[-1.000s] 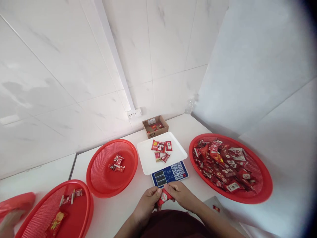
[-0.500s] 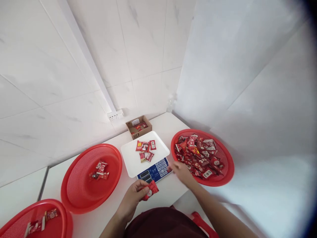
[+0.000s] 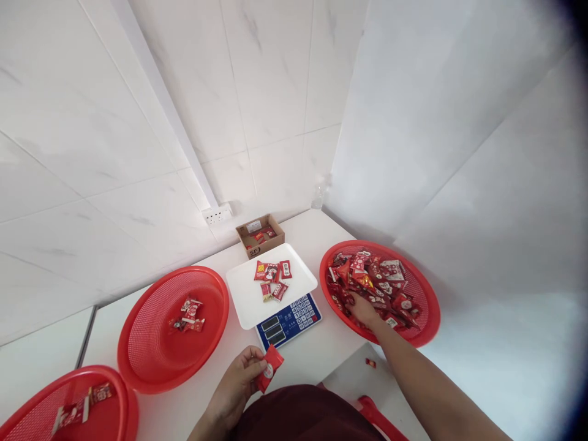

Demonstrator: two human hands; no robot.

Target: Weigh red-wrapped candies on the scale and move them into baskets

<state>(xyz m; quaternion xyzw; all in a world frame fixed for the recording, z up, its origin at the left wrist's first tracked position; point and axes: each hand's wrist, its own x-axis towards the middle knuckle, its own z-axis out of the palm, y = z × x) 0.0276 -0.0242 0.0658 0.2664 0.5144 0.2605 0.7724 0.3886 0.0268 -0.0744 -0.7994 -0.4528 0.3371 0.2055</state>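
Observation:
Between the thumb and fingers of my left hand (image 3: 241, 380) is a red candy packet (image 3: 271, 369), held in front of the scale near my body. My right hand (image 3: 362, 310) reaches into the right-hand red basket (image 3: 432, 315), its fingertips down among the heaped red candy packets (image 3: 379, 278); whether they grip one is hidden. A digital scale (image 3: 289, 321) with a blue keypad stands between my hands and the wall. On its white pan (image 3: 245, 306) lie several candy packets (image 3: 269, 271), mostly red.
Left of the scale a red basket (image 3: 138, 343) holds a few wrapped candies (image 3: 190, 312). Another red basket (image 3: 126, 404) with packets is cut off at lower left. Behind the scale sits a small cardboard box (image 3: 260, 250) against the wall. One small wrapper (image 3: 370, 362) lies low down beside the table.
My right hand has moved right, from beside the scale's keypad into the basket of packets. My left hand keeps its red packet, now tilted more upright.

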